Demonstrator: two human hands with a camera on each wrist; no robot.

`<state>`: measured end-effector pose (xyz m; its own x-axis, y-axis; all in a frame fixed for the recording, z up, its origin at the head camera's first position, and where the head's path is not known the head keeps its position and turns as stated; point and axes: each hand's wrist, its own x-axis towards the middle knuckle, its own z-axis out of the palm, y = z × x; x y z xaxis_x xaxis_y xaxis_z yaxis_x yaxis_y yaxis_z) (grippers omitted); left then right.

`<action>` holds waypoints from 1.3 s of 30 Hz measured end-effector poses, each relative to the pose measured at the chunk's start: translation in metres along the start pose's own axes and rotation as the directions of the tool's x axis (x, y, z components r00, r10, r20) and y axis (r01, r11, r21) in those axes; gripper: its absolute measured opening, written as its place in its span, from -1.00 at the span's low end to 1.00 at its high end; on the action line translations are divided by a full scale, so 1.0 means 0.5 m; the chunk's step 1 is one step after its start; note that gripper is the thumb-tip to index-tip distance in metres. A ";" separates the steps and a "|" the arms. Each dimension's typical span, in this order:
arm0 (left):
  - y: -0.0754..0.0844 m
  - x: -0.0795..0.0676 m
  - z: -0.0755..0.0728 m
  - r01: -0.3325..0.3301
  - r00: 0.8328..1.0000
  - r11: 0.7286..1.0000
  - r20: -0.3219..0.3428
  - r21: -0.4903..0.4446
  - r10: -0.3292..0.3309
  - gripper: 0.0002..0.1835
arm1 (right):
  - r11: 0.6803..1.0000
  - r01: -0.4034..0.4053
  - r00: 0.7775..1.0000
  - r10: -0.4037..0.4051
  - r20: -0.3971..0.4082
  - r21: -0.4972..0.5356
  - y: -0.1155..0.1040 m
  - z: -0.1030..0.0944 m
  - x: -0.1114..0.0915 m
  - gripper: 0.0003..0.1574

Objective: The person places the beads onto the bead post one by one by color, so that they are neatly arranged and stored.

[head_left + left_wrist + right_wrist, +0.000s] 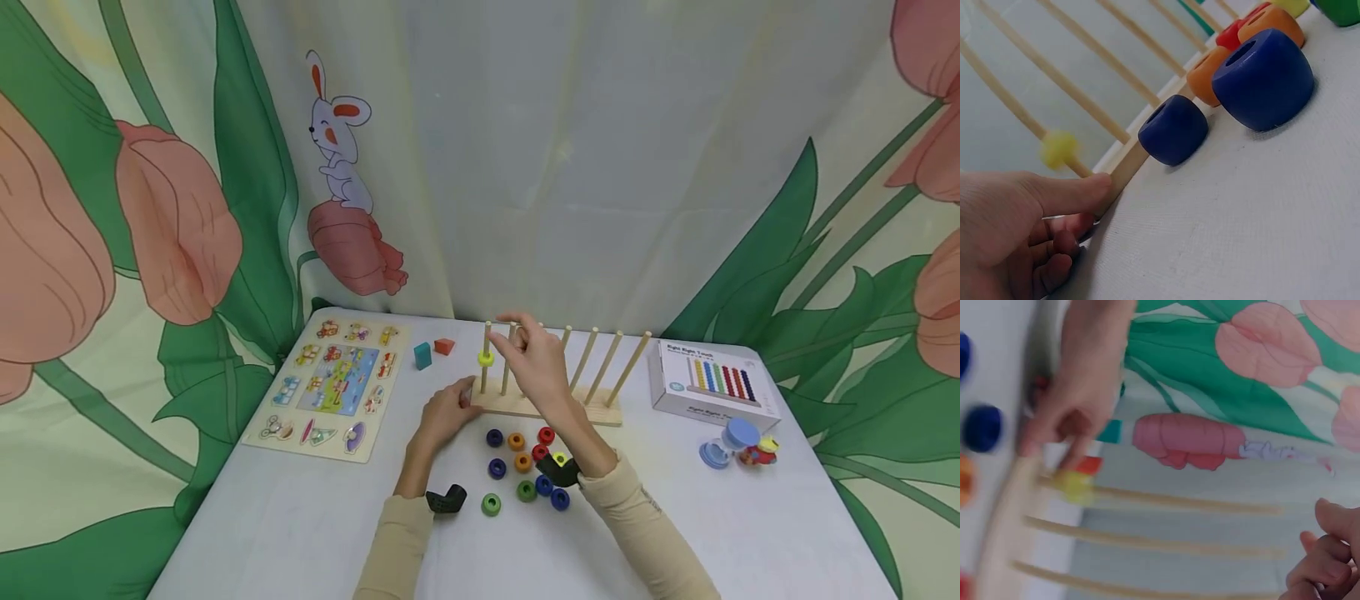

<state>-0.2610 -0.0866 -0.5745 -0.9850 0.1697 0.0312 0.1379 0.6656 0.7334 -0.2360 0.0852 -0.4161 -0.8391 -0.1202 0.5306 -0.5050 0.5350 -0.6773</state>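
Observation:
A wooden peg rack [498,404] with a row of upright pegs stands across the table. My left hand [442,415] grips the left end of its base; in the left wrist view the thumb [1079,194] lies along the front edge. Around the leftmost peg sits a yellow bead [486,359], partway up and blurred in both wrist views. Beside the tops of the left pegs is my right hand [536,367], thumb and index finger parted with nothing between them. It hides part of the middle pegs in the head view.
Loose beads lie before the rack, among them a dark blue bead [497,468], an orange bead [516,442] and a green bead [491,504]. A puzzle board [296,442] is at left, near a teal block [423,356]. At right are a box [712,383] and a blue sand timer [731,442].

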 end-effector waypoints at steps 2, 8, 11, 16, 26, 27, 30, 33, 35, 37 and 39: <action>-0.001 0.001 0.002 0.005 1.000 1.000 0.001 -0.001 -0.005 -0.32 | 0.996 -0.050 0.999 0.051 0.000 0.076 0.014 -0.017 -0.035 -0.61; -0.002 0.004 0.009 0.030 1.000 1.000 0.008 0.007 -0.030 -0.31 | 0.949 -0.298 0.953 0.288 0.099 0.104 0.096 -0.053 -0.171 -0.66; 0.001 0.003 0.005 0.039 0.999 0.999 0.006 0.010 -0.040 -0.31 | 0.916 -0.402 0.905 0.396 0.156 0.011 0.136 -0.058 -0.225 -0.65; 0.004 0.003 0.001 0.049 0.999 0.999 0.008 0.002 -0.049 -0.31 | 0.868 -0.473 0.838 0.496 0.229 -0.149 0.180 -0.057 -0.275 -0.59; 0.000 0.003 0.007 0.036 0.999 0.999 0.008 0.001 -0.036 -0.30 | 0.847 -0.431 0.827 0.508 0.241 -0.310 0.199 -0.056 -0.302 -0.63; -0.001 0.003 0.008 0.034 0.999 0.999 0.004 0.001 -0.034 -0.30 | 0.845 -0.430 0.826 0.511 0.238 -0.320 0.200 -0.055 -0.302 -0.62; -0.001 0.003 0.008 0.032 1.000 0.999 0.001 -0.005 -0.032 -0.31 | 0.834 -0.431 0.821 0.521 0.234 -0.345 0.200 -0.054 -0.302 -0.60; 0.000 0.001 0.009 0.036 0.999 0.999 0.008 -0.009 -0.036 -0.31 | 0.827 -0.434 0.826 0.524 0.209 -0.357 0.191 -0.055 -0.296 -0.59; 0.001 0.000 0.009 0.039 0.999 0.999 0.011 -0.007 -0.039 -0.31 | 0.840 -0.412 0.850 0.494 0.184 -0.353 0.170 -0.057 -0.283 -0.59; 0.001 0.000 0.009 0.039 0.999 0.999 0.013 -0.004 -0.039 -0.32 | 0.871 -0.373 0.887 0.436 0.152 -0.319 0.132 -0.061 -0.252 -0.59; 0.000 0.000 0.007 0.032 0.999 0.999 0.013 0.000 -0.032 -0.32 | 0.910 -0.315 0.927 0.356 0.118 -0.269 0.085 -0.065 -0.210 -0.57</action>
<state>-0.2608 -0.0838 -0.5769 -0.9875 0.1576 -0.0007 0.1065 0.6704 0.7344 -0.1628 0.1478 -0.4840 -0.9815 -0.0197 0.1906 -0.1407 0.7496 -0.6468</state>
